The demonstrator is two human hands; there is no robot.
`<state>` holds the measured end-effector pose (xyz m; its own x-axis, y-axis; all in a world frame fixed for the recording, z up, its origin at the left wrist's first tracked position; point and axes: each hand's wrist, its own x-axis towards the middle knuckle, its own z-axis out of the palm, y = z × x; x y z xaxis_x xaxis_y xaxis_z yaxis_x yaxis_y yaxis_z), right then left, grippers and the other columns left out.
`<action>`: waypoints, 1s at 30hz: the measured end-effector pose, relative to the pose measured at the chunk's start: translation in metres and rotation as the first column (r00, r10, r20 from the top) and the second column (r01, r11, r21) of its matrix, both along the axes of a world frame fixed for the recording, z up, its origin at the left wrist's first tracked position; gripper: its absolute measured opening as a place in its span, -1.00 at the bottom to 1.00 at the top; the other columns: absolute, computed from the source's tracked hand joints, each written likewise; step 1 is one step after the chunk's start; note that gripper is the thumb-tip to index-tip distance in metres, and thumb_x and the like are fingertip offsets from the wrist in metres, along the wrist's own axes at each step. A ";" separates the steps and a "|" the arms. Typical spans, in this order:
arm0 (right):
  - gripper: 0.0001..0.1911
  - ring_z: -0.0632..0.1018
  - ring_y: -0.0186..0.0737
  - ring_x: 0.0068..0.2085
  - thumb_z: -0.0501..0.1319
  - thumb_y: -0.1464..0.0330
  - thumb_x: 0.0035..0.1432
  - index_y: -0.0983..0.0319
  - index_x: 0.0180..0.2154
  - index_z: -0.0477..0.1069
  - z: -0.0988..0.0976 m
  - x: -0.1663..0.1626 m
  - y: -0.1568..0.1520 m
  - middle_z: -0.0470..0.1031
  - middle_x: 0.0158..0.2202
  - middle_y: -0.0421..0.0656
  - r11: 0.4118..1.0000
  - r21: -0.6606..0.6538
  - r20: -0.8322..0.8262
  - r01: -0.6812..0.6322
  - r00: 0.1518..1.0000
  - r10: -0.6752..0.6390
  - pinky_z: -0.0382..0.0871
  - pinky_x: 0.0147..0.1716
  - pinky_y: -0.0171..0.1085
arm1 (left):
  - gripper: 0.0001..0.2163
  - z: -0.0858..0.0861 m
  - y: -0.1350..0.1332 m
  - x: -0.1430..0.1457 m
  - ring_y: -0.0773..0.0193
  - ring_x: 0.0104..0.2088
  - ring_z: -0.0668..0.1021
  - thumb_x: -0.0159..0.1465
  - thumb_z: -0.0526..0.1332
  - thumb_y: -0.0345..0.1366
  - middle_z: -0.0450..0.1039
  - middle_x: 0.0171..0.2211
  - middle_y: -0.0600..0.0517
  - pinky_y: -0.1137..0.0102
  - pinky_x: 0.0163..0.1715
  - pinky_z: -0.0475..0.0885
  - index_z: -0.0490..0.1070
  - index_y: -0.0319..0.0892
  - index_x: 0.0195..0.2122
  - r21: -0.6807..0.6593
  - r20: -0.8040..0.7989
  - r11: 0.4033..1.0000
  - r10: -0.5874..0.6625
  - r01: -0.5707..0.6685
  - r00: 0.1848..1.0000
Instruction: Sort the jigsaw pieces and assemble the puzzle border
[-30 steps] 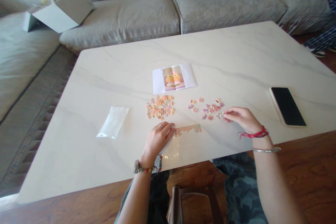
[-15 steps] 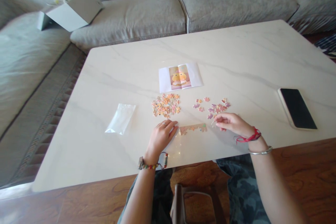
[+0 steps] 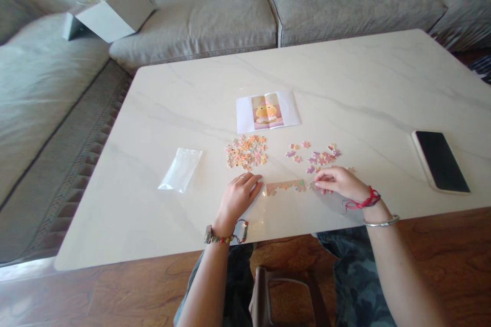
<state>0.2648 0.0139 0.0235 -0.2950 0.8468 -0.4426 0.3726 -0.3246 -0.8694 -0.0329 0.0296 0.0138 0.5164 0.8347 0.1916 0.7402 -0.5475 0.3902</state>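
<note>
A joined strip of jigsaw puzzle pieces (image 3: 286, 187) lies flat near the table's front edge. My right hand (image 3: 337, 182) pinches a small pale puzzle piece (image 3: 311, 184) just off the strip's right end. On the other side, my left hand (image 3: 238, 195) rests on the table with fingers extended, their tips close to the strip's left end; nothing shows in it. Beyond the left hand spreads a pile of orange and pink puzzle pieces (image 3: 246, 153). A looser group of pink and purple pieces (image 3: 320, 158) lies behind my right hand.
A creased paper with a yellow cartoon picture (image 3: 267, 111) lies behind the pieces. To the left is a clear plastic bag (image 3: 180, 169); at the right, a phone (image 3: 441, 161). A grey sofa (image 3: 215, 20) borders the marble-look table (image 3: 184, 92). A stool (image 3: 261, 291) shows below.
My right hand has brought the puzzle piece closer to the strip's right end. My left hand stays beside the strip. The whole view has shifted slightly.
</note>
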 end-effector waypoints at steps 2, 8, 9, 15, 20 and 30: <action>-0.82 0.49 -0.32 -0.49 0.21 0.26 -0.09 0.25 -0.42 0.40 -0.002 0.002 0.000 0.47 -0.53 -0.20 1.000 -0.004 -0.012 0.004 1.000 -0.004 0.32 -0.55 -0.36 | -0.78 0.000 0.000 0.000 0.34 -0.37 0.48 0.27 -0.01 -0.25 0.41 -0.37 0.00 0.45 -0.34 0.39 0.37 -0.17 -0.20 0.003 -0.005 1.000 0.002 -0.002 1.000; -0.78 0.48 -0.30 -0.46 0.25 0.25 -0.14 0.25 -0.42 0.41 -0.003 0.004 0.000 0.48 -0.49 -0.19 0.998 0.028 -0.012 0.054 0.998 -0.054 0.38 -0.46 -0.31 | -0.79 0.001 0.000 0.000 0.34 -0.37 0.48 0.28 -0.01 -0.26 0.42 -0.37 0.00 0.44 -0.32 0.39 0.37 -0.18 -0.20 0.012 -0.008 1.000 -0.004 0.004 1.000; -0.77 0.48 -0.31 -0.47 0.25 0.23 -0.14 0.25 -0.42 0.41 -0.001 0.007 0.000 0.48 -0.48 -0.18 0.996 0.050 -0.005 0.078 0.997 -0.078 0.39 -0.46 -0.31 | -0.79 0.001 0.000 0.000 0.34 -0.37 0.48 0.27 -0.01 -0.26 0.42 -0.37 0.00 0.45 -0.33 0.39 0.37 -0.17 -0.21 0.015 -0.006 1.000 -0.004 0.004 1.000; -0.68 0.45 -0.29 -0.49 0.23 0.16 -0.12 0.25 -0.36 0.46 0.010 0.052 -0.008 0.52 -0.43 -0.11 0.899 0.272 0.151 0.344 0.907 -0.393 0.36 -0.49 -0.30 | -0.80 -0.001 0.001 -0.003 0.35 -0.39 0.48 0.27 0.00 -0.26 0.43 -0.36 0.00 0.45 -0.35 0.39 0.37 -0.17 -0.21 0.020 0.007 1.000 0.010 -0.011 1.000; -0.66 0.42 -0.28 -0.55 0.19 0.14 -0.11 0.25 -0.36 0.49 0.005 0.090 -0.020 0.52 -0.50 -0.13 0.862 0.354 0.332 0.363 0.813 -0.478 0.32 -0.51 -0.28 | -0.80 -0.003 0.001 -0.002 0.35 -0.40 0.48 0.26 0.01 -0.26 0.43 -0.38 0.00 0.45 -0.35 0.39 0.38 -0.16 -0.22 0.034 0.028 0.999 -0.004 0.003 1.000; -0.80 0.49 -0.23 -0.44 0.15 0.26 -0.09 0.18 -0.40 0.46 -0.011 0.096 -0.022 0.52 -0.48 -0.18 0.878 0.415 0.497 0.240 0.748 -0.440 0.34 -0.41 -0.26 | -0.80 -0.006 0.005 0.010 0.34 -0.40 0.49 0.26 0.01 -0.27 0.42 -0.38 0.00 0.45 -0.36 0.39 0.37 -0.18 -0.22 0.028 0.013 0.998 -0.056 0.055 0.998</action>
<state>0.3608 -0.0077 0.0127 0.2562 0.9575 -0.1326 0.7384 -0.2824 -0.6124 -0.0233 0.0345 0.0073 0.5589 0.7990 0.2220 0.7029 -0.5985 0.3843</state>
